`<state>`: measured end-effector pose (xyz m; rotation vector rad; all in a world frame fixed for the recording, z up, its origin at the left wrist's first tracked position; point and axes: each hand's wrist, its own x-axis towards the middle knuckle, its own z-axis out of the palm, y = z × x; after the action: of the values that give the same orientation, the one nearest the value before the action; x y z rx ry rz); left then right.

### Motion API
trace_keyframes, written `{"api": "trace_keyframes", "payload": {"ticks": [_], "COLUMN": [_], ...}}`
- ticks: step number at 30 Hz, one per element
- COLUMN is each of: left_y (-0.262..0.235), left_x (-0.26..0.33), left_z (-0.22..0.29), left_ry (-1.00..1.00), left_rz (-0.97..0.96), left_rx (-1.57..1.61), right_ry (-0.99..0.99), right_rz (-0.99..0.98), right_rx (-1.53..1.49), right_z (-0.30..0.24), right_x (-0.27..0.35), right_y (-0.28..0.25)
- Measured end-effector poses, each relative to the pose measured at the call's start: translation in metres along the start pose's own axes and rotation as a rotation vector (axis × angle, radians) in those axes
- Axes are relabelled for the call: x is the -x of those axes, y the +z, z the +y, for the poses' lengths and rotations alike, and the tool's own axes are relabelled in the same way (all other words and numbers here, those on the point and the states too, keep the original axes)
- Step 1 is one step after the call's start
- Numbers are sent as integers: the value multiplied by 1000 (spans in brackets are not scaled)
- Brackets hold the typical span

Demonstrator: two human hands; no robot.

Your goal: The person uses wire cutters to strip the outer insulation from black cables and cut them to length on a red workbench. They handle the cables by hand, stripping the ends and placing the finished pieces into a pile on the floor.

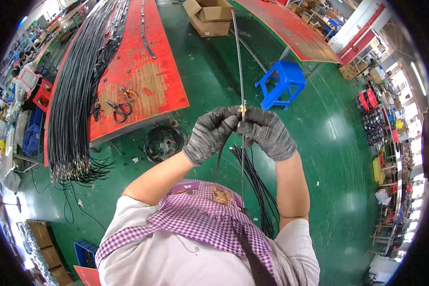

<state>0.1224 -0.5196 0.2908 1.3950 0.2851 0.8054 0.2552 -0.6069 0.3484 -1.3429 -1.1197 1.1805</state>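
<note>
My left grip (212, 133) and right grip (269, 133) pinch the cable (239, 57) at its fitting (243, 109), which could twist if a glove (281, 140) slipped.

Between tabletop (153, 90) and stool (287, 76)

Over there, left hand (209, 134) and right hand (272, 133) meet on a strand (239, 57). Cables (76, 105) lie along the tabletop's left side — scissors (116, 108) and pliers (127, 93) to their right. A coil (149, 148) sits on the floor (331, 190) by the near end; a box (212, 28) stands farther off, left of the stool.
</note>
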Motion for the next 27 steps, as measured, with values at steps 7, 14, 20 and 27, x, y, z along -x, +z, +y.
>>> {"api": "trace_keyframes", "payload": {"ticks": [7, 14, 20, 27], "left_y": [24, 44, 54, 66], "left_x": [23, 43, 13, -8], "left_z": [-5, -3, 12, 25], "left_ry": [-225, -137, 299, -185], "left_rz": [3, -147, -169, -327], "left_rx": [-113, -333, -1103, -896], "right_ry": [-44, -167, -97, -137], "right_rz": [114, 198, 152, 124], "right_rx": [-13, 125, 92, 34], "right_z": [20, 11, 4, 9], "right_x": [34, 45, 40, 37], "right_y": [-22, -42, -40, -34]}}
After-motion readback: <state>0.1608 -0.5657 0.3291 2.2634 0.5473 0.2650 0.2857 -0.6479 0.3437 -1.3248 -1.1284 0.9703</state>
